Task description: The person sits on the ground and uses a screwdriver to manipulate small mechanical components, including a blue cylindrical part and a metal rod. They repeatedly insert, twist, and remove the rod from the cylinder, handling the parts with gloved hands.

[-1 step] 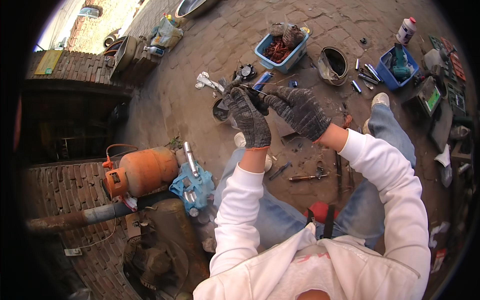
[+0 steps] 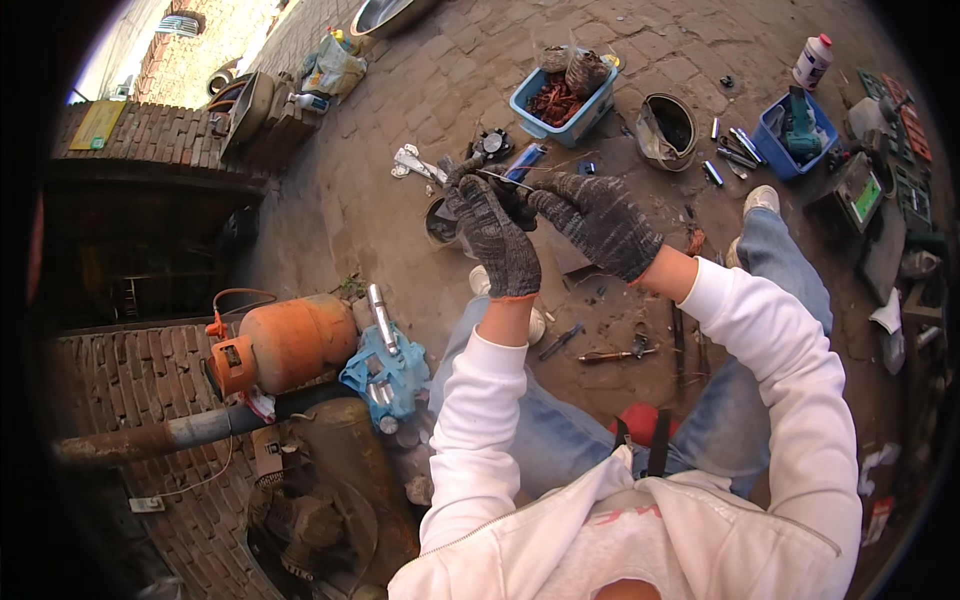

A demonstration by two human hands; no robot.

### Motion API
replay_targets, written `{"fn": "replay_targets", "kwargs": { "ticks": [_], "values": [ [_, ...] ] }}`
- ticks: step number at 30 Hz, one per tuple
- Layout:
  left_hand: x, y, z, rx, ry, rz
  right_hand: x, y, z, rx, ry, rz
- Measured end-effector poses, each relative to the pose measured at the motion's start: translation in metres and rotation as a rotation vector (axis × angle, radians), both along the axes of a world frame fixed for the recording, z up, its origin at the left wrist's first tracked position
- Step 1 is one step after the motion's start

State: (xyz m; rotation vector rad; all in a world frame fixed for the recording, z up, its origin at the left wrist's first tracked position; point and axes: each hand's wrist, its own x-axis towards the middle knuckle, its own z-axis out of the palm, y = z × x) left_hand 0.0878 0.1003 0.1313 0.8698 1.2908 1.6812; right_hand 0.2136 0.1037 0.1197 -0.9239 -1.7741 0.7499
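My left hand [image 2: 494,236], in a dark grey knitted glove, is closed around a dark object [image 2: 517,207] that is mostly hidden by the fingers. My right hand [image 2: 605,226], gloved the same way, pinches the end of a thin, shiny metal rod [image 2: 510,181]. The rod spans the gap between both hands, and its other end meets the left fingers. Just beyond the hands lie a blue tube-shaped thing [image 2: 526,161] and a round black part [image 2: 491,144]. A dark open can [image 2: 440,222] stands beside my left hand, partly covered by it.
A light-blue basin [image 2: 565,128] holds reddish-brown scrap. Right of it stands a metal bucket [image 2: 666,133], then a blue bin [image 2: 797,140] with a green power tool. A screwdriver [image 2: 606,356] lies between my legs. At left are an orange gas cylinder [image 2: 297,343] and a blue plastic bag [image 2: 387,374].
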Motion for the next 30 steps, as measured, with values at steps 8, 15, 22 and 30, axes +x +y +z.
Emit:
{"fn": "replay_targets", "kwargs": {
  "ticks": [8, 15, 22, 30],
  "values": [
    [-0.009, -0.007, 0.007, -0.069, -0.260, -0.176, 0.012, 0.000, 0.016, 0.046, -0.088, 0.060],
    [-0.020, -0.006, 0.012, 0.086, -0.238, -0.159, 0.018, -0.004, 0.028, -0.113, 0.177, 0.074],
    [-0.035, 0.003, 0.020, -0.027, -0.414, -0.330, 0.013, -0.002, 0.025, -0.097, 0.222, -0.039],
    [-0.043, -0.006, 0.023, -0.204, -0.068, -0.348, 0.021, 0.007, 0.025, -0.275, 0.088, -0.068]
  ]
}}
